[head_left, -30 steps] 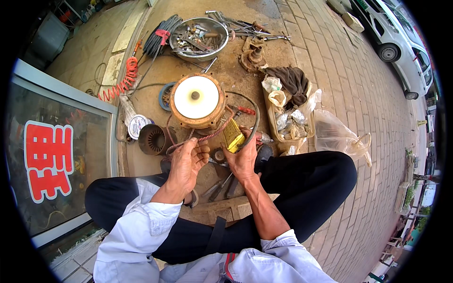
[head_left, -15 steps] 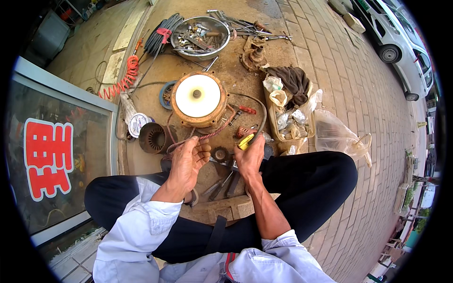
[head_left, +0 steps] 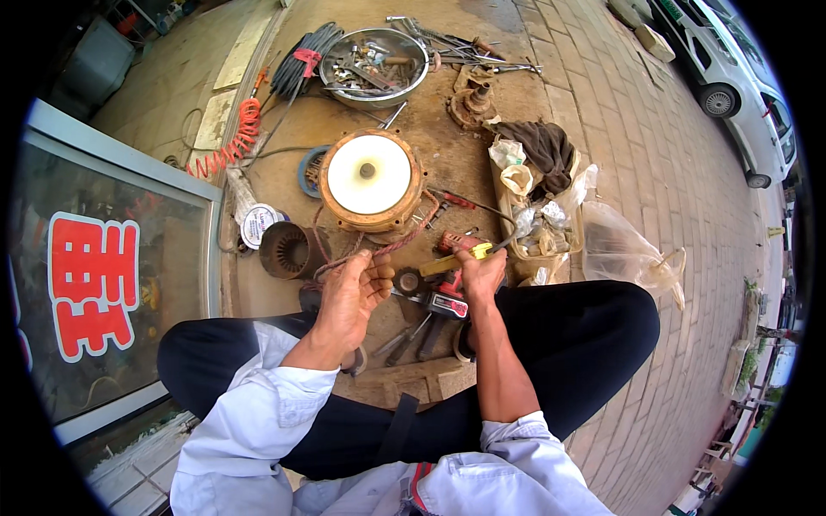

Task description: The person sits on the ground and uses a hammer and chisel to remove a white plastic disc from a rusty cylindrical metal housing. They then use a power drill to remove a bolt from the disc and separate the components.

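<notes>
My left hand (head_left: pixel 348 297) is closed, its thumb and index finger pinching a reddish twisted cord (head_left: pixel 404 242). That cord comes from the side of a round, rusty motor-like housing (head_left: pixel 371 222) with a white disc (head_left: pixel 368 172) on top. Wrapped in my right hand (head_left: pixel 483 273) is a yellow-handled tool (head_left: pixel 443 261); my fingers hide its exact kind. A dark cable (head_left: pixel 499 211) curves from the housing to beside this hand. Below the yellow tool lies a red cordless power tool (head_left: pixel 449 288) with a black battery.
A slotted metal cylinder (head_left: pixel 292 251) and a white tub (head_left: pixel 261 225) stand left. Beyond the housing sits a metal bowl (head_left: pixel 374 69) of hardware. At right are a bin of bags (head_left: pixel 540 225) and a plastic bag (head_left: pixel 628 245). A glass door (head_left: pixel 112 275) borders the left.
My right hand has moved right with the yellow-handled tool, now level and clear of the red power tool's body. My left hand still pinches the cord, nearly in place. The view shifted slightly.
</notes>
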`<state>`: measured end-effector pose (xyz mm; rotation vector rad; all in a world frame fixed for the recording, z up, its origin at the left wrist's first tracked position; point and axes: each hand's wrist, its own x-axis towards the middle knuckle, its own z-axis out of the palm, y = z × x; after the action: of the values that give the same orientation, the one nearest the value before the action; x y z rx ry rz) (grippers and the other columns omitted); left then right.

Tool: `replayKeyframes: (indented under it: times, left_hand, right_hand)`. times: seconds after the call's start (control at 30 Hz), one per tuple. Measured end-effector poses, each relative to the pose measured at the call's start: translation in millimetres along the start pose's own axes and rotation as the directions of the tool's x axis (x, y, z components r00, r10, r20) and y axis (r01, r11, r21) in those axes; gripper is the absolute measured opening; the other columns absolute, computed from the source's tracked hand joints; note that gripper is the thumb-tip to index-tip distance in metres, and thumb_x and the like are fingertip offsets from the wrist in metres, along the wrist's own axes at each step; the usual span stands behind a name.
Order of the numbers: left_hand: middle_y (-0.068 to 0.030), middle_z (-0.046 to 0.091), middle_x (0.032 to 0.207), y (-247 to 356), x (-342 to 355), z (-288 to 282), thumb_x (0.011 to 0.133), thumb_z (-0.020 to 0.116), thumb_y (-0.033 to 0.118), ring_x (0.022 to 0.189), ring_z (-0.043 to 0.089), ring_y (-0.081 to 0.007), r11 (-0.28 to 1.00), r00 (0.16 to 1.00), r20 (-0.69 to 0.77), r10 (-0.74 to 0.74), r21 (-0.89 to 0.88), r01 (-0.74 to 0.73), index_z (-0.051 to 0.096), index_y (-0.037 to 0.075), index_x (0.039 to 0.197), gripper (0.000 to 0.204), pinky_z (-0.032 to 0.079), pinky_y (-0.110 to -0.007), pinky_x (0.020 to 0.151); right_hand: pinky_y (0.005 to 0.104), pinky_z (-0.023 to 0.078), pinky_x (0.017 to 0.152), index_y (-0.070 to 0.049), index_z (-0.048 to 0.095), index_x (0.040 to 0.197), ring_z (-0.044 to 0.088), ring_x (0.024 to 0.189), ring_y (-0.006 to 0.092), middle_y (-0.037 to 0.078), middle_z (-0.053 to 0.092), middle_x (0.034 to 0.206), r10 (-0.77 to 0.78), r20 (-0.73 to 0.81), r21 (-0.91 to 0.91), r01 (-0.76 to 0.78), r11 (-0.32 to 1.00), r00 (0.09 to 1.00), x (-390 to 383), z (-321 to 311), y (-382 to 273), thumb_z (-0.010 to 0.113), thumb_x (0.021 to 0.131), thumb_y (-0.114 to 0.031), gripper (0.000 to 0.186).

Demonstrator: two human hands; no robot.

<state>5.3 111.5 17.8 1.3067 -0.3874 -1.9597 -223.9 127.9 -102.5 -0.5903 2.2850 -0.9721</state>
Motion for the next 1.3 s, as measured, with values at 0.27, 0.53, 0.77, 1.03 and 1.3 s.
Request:
replayKeyframes:
  times: [0.27, 0.53, 0.77, 1.03, 1.3]
  left_hand:
    - [-0.0077, 0.072, 0.094, 0, -3, 1, 0.105, 0.057, 0.036, 0.082, 0.067, -0.0168, 0.990, 0.991, 0.051, -0.125, 0.071, 0.121, 0.068, 0.001, 0.113, 0.038, 0.056, -0.033, 0.077]
    - [-0.0065, 0.071, 0.087, 23, -11, 5, 0.104, 0.060, 0.026, 0.074, 0.067, -0.0131, 0.972, 0.966, 0.257, -0.036, 0.235, -0.026, 0.070, 0.000, 0.111, 0.029, 0.054, -0.027, 0.065]
    - [-0.0078, 0.071, 0.097, 147, -84, 12, 0.105, 0.057, 0.021, 0.082, 0.068, -0.0124, 0.611, 0.679, 0.298, 0.671, 0.297, -0.734, 0.065, -0.007, 0.123, 0.034, 0.056, -0.025, 0.074]
    - [-0.0131, 0.059, 0.116, 197, -91, -47, 0.105, 0.058, 0.015, 0.098, 0.053, -0.0167, 0.693, 0.671, 0.284, 0.685, 0.028, -0.720, 0.049, -0.011, 0.141, 0.045, 0.047, -0.031, 0.093]
    - [-0.0138, 0.057, 0.117, 195, -96, -59, 0.102, 0.064, 0.019, 0.099, 0.052, -0.0179, 0.735, 0.704, 0.277, 0.654, -0.012, -0.678, 0.051, -0.010, 0.140, 0.049, 0.045, -0.030, 0.093]
  right_hand:
    - [0.0357, 0.057, 0.083, 0.012, 0.058, 0.125, 0.069, 0.095, 0.0247, 0.021, 0.070, 0.107, -0.084, -0.113, 0.494, 0.129, 0.860, 0.990, 28, 1, -13, 0.078, 0.086, -0.011, 0.049]
    - [0.0310, 0.055, 0.066, 0.011, 0.069, 0.105, 0.068, 0.078, 0.0181, 0.014, 0.072, 0.089, 0.040, -0.049, 0.208, -0.029, 0.978, 0.998, 32, 16, 55, 0.076, 0.086, -0.012, 0.030]
    - [0.0303, 0.052, 0.061, 0.009, 0.071, 0.101, 0.065, 0.067, 0.0157, 0.010, 0.072, 0.083, 0.083, 0.046, 0.109, -0.088, 0.990, 0.995, 48, 7, 102, 0.074, 0.085, -0.011, 0.026]
    - [0.0400, 0.057, 0.077, 0.006, 0.076, 0.100, 0.075, 0.081, 0.0278, 0.023, 0.076, 0.090, -0.103, 0.505, -0.292, 0.282, 0.914, 0.857, -13, 25, 69, 0.075, 0.084, -0.018, 0.028]
    - [0.0493, 0.057, 0.087, 0.000, 0.071, 0.097, 0.070, 0.099, 0.0442, 0.028, 0.072, 0.100, 0.074, 0.903, -0.368, 0.672, 0.643, 0.424, -96, 65, 97, 0.069, 0.081, -0.014, 0.021]
